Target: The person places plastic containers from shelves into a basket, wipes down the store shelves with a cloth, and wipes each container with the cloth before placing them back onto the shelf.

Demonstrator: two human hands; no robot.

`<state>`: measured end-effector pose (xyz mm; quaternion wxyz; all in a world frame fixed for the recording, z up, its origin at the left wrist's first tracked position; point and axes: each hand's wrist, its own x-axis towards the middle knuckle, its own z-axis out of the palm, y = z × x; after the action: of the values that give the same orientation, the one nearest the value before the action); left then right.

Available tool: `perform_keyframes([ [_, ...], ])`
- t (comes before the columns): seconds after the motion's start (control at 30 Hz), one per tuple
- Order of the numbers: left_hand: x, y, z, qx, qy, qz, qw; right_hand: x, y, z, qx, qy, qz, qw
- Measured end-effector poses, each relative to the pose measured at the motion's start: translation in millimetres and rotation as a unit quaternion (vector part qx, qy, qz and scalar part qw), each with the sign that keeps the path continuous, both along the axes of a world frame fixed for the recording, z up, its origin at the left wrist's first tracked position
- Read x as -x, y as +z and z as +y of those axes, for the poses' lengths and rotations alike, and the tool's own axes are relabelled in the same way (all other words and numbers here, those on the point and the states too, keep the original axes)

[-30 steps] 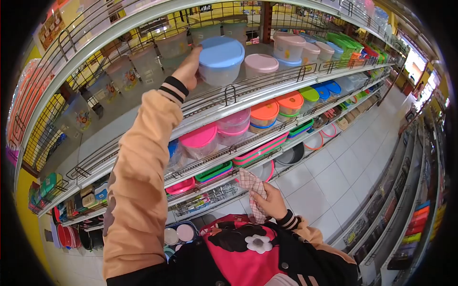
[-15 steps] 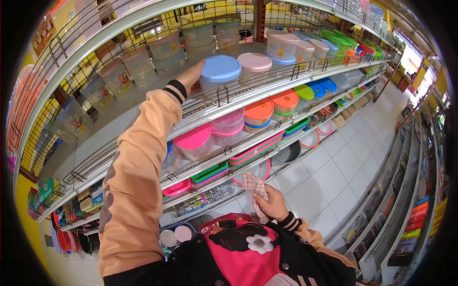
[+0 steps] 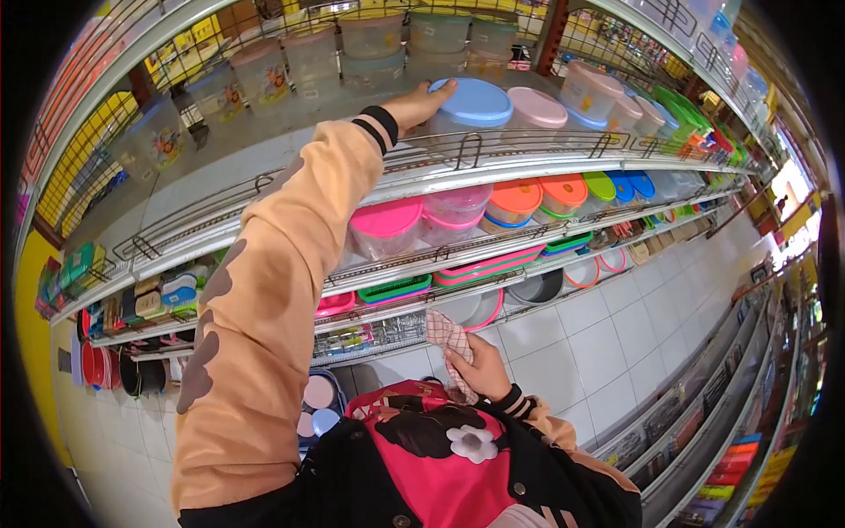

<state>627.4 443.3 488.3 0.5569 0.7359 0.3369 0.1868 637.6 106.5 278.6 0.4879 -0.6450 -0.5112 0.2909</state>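
Observation:
My left hand [image 3: 424, 107] reaches onto the upper shelf, its fingers on the left edge of a blue-lidded clear tub [image 3: 475, 102]. That tub stands behind the wire rail, next to a pink-lidded tub [image 3: 537, 108] on its right. In front of my body, my right hand [image 3: 480, 365] is closed round a checked cloth [image 3: 449, 333], whose upper end sticks up above the fingers.
A wire rail [image 3: 471, 150] runs along the shelf edge. Lidded tubs, one with a pink lid [image 3: 387, 217], line the shelf below. Clear containers [image 3: 372, 40] stand at the back. A basket [image 3: 339, 387] of lidded tubs is low beside me; another shelf rack [image 3: 704, 414] stands right.
The blue-lidded tub was raised in my left hand and is now down on the shelf beside the pink-lidded one. The view has turned. My right hand still holds the cloth.

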Motion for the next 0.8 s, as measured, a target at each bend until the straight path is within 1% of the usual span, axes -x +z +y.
perform_keyframes([
  [0.03, 3, -1, 0, 0.003, 0.005, -0.001, 1.000, 2, -1, 1, 0.003, 0.005, -0.001, 1.000],
  [0.07, 4, -2, 1, -0.107, 0.058, -0.019, 0.992, 4, -2, 3, 0.005, 0.015, 0.004, 1.000],
  [0.1, 8, 0, -1, -0.214, 0.111, -0.035, 0.970, 5, -4, 5, 0.008, 0.025, 0.009, 1.000],
  [0.13, 11, 2, -3, -0.317, 0.161, -0.049, 0.933, 6, -6, 6, 0.012, 0.029, 0.009, 0.999],
  [0.17, 18, 0, -6, -0.313, 0.165, -0.047, 0.934, 7, -8, 7, 0.023, 0.041, 0.006, 0.999],
  [0.2, 32, 3, -22, -0.324, 0.130, -0.150, 0.925, 8, -11, 9, 0.035, 0.055, 0.005, 0.998],
  [0.23, 49, 3, -37, -0.331, 0.098, -0.251, 0.904, 10, -13, 11, 0.043, 0.067, 0.006, 0.997],
  [0.27, 70, 2, -52, -0.326, 0.116, -0.243, 0.906, 12, -15, 14, 0.046, 0.074, 0.006, 0.996],
  [0.3, 94, -1, -69, -0.271, 0.018, -0.268, 0.924, 16, -17, 17, 0.051, 0.087, 0.006, 0.995],
  [0.33, 120, -6, -84, -0.212, -0.075, -0.293, 0.929, 20, -18, 20, 0.066, 0.114, 0.008, 0.991],
  [0.4, 185, -22, -112, -0.066, -0.166, -0.230, 0.957, 26, -20, 27, 0.039, 0.127, 0.054, 0.990],
  [0.43, 216, -42, -119, -0.023, -0.198, -0.225, 0.954, 28, -15, 29, 0.091, 0.141, 0.006, 0.986],
  [0.47, 250, -63, -123, -0.010, -0.162, -0.226, 0.961, 31, -18, 31, 0.112, 0.174, 0.007, 0.978],
  [0.5, 285, -86, -127, 0.062, -0.123, -0.172, 0.975, 36, -22, 32, 0.124, 0.163, 0.024, 0.979],
  [0.53, 320, -112, -133, 0.137, -0.086, -0.121, 0.979, 40, -24, 35, 0.136, 0.151, 0.039, 0.978],
  [0.57, 354, -147, -138, 0.160, 0.050, -0.128, 0.978, 45, -24, 38, 0.155, 0.178, 0.037, 0.971],
  [0.6, 389, -192, -144, 0.181, 0.183, -0.130, 0.958, 51, -21, 41, 0.171, 0.180, 0.020, 0.969],
  [0.63, 429, -246, -151, 0.220, 0.322, -0.162, 0.907, 57, -19, 44, 0.185, 0.180, 0.001, 0.966],
  [0.67, 469, -299, -162, 0.251, 0.451, -0.190, 0.835, 62, -20, 48, 0.198, 0.202, -0.004, 0.959],
  [0.7, 500, -339, -181, 0.277, 0.572, -0.217, 0.741, 67, -21, 52, 0.236, 0.213, 0.022, 0.948],
  [0.73, 525, -375, -202, 0.296, 0.678, -0.239, 0.630, 73, -21, 56, 0.273, 0.220, 0.047, 0.935],
  [0.77, 547, -409, -222, 0.314, 0.729, -0.224, 0.565, 82, -17, 62, 0.258, 0.260, 0.001, 0.930],
  [0.8, 567, -440, -242, 0.331, 0.774, -0.208, 0.498, 84, -27, 64, 0.243, 0.280, -0.011, 0.929],
])
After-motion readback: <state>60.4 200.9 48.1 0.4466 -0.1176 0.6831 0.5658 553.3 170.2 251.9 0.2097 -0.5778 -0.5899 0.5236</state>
